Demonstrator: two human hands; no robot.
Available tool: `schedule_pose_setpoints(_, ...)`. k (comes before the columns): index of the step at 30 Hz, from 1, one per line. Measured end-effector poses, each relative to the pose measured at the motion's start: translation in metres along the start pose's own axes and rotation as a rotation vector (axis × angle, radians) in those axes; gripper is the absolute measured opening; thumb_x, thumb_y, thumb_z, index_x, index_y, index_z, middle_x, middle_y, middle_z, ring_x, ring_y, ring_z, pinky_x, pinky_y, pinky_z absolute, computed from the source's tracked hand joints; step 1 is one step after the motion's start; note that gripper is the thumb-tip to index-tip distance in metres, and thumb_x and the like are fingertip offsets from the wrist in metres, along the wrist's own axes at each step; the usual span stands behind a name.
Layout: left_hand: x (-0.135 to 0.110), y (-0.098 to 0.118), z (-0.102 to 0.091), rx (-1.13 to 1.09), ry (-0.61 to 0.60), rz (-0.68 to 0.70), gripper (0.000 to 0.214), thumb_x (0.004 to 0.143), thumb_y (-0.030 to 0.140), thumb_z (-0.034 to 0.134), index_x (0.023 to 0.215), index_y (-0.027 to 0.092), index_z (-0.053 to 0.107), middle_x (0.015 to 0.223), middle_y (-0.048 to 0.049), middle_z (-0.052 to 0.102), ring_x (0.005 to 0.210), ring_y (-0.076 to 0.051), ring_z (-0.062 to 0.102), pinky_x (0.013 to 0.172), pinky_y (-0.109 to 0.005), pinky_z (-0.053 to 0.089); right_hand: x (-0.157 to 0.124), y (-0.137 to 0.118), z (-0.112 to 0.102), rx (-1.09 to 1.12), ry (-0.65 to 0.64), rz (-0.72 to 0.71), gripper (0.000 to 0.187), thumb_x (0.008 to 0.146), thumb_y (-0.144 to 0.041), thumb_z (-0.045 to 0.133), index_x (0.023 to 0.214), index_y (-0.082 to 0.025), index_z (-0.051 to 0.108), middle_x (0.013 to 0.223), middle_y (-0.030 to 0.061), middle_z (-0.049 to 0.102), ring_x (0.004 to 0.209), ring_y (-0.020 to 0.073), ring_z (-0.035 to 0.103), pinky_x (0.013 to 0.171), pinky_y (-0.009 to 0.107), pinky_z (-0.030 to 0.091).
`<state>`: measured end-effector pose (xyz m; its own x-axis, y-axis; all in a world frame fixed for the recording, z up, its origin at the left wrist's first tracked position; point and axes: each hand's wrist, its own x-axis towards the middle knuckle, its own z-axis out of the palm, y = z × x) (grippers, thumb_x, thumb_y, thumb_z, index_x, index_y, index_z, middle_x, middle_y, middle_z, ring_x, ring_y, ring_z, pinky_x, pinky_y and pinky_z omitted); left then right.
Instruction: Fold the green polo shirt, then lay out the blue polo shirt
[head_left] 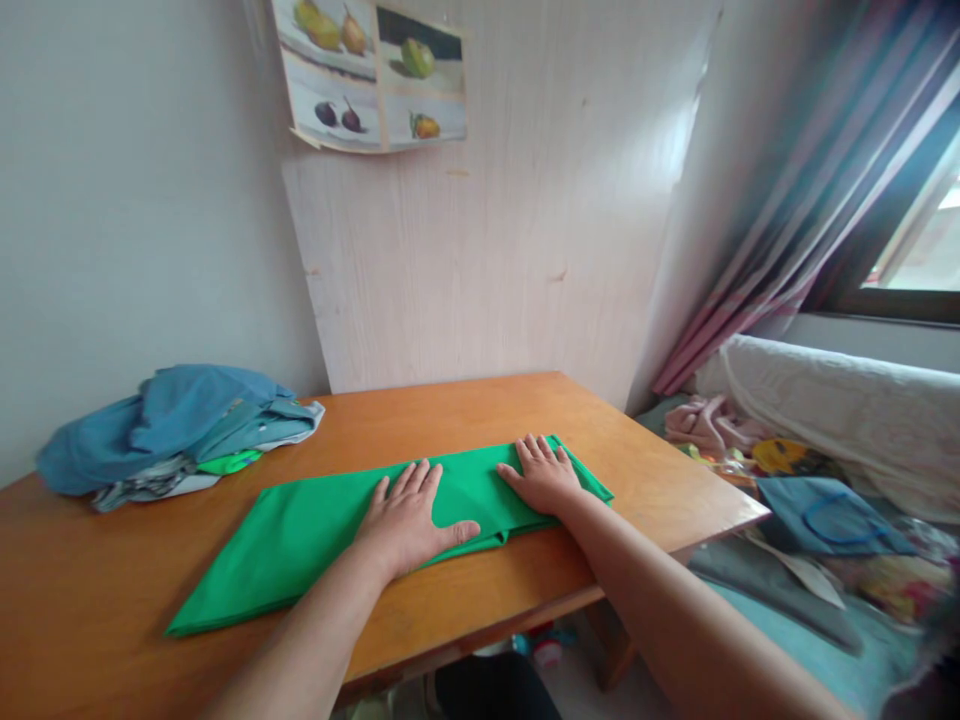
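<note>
A folded green cloth (300, 535) lies as a long strip across the wooden table (112, 590). My left hand (409, 520) rests flat on the cloth's middle, fingers spread and thumb pointing right. My right hand (541, 475) lies flat on the cloth's right end, fingers stretched toward the wall. Both palms press on the fabric; neither holds anything.
A heap of blue and grey clothes (176, 430) sits at the table's back left by the wall. To the right of the table, a bed holds a blue bag (832, 515), pink cloth (705, 420) and clutter. A striped curtain (817, 200) hangs by the window.
</note>
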<state>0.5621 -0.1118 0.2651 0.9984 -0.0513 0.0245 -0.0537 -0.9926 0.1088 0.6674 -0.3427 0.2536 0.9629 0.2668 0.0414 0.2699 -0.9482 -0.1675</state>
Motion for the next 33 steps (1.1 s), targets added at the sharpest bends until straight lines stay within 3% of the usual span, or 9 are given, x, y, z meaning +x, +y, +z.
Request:
schedule_pose_setpoints(11, 0.001, -0.003, 0.004, -0.003, 0.007, 0.003, 0.117, 0.072, 0.095, 0.027, 0.161, 0.02, 0.018, 0.166, -0.0085, 0.011, 0.154, -0.034, 0.009, 0.121, -0.06, 0.007, 0.004, 0.029, 0.004, -0.008, 0.014, 0.132, 0.094, 0.091, -0.078, 0.018, 0.158, -0.012, 0.023, 0.164, 0.0168, 0.022, 0.152, 0.0302, 0.015, 0.119, 0.058, 0.008)
schedule_pose_setpoints(27, 0.016, -0.003, 0.005, -0.016, 0.017, -0.023, 0.119, 0.07, 0.096, 0.026, 0.161, 0.019, 0.019, 0.167, -0.0109, 0.011, 0.154, -0.035, 0.009, 0.12, -0.062, 0.008, 0.026, 0.033, 0.006, 0.005, 0.034, 0.147, 0.092, 0.091, -0.078, 0.021, 0.158, -0.015, 0.025, 0.164, 0.0161, 0.023, 0.151, 0.0306, 0.017, 0.118, 0.061, 0.007)
schedule_pose_setpoints(33, 0.015, -0.003, 0.005, -0.02, 0.005, -0.024, 0.118, 0.07, 0.096, 0.027, 0.161, 0.02, 0.019, 0.167, -0.0118, 0.01, 0.154, -0.034, 0.008, 0.12, -0.061, 0.008, 0.027, 0.024, -0.009, 0.0, 0.002, 0.153, 0.088, 0.092, -0.074, 0.029, 0.153, -0.012, 0.034, 0.162, 0.0194, 0.029, 0.15, 0.0331, 0.019, 0.116, 0.065, 0.008)
